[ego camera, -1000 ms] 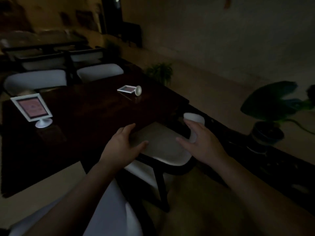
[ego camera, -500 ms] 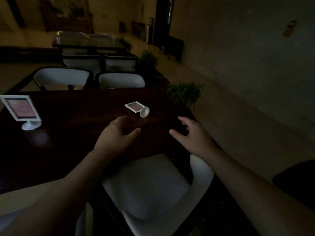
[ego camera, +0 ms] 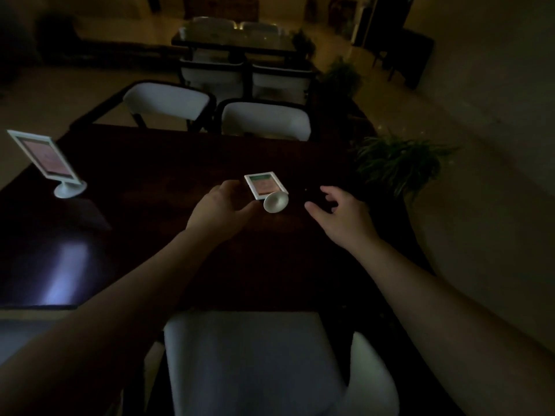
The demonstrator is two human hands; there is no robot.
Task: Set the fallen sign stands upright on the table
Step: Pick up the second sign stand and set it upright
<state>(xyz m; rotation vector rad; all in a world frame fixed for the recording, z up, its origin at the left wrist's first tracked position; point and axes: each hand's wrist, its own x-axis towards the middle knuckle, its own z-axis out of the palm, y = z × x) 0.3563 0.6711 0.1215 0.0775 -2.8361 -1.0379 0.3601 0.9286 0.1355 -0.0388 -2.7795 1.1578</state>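
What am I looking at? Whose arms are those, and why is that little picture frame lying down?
The camera sits on a person's head, so you see their own two arms reaching forward. No robot here. They stand at a dark table with a white chair tucked in below. The lying frame is a fallen sign stand, tipped on its back with its round foot pointing at you. Another sign stand stands properly at the far left. The left hand and right hand are open on either side of the fallen one, holding nothing yet. The room is quite dim.
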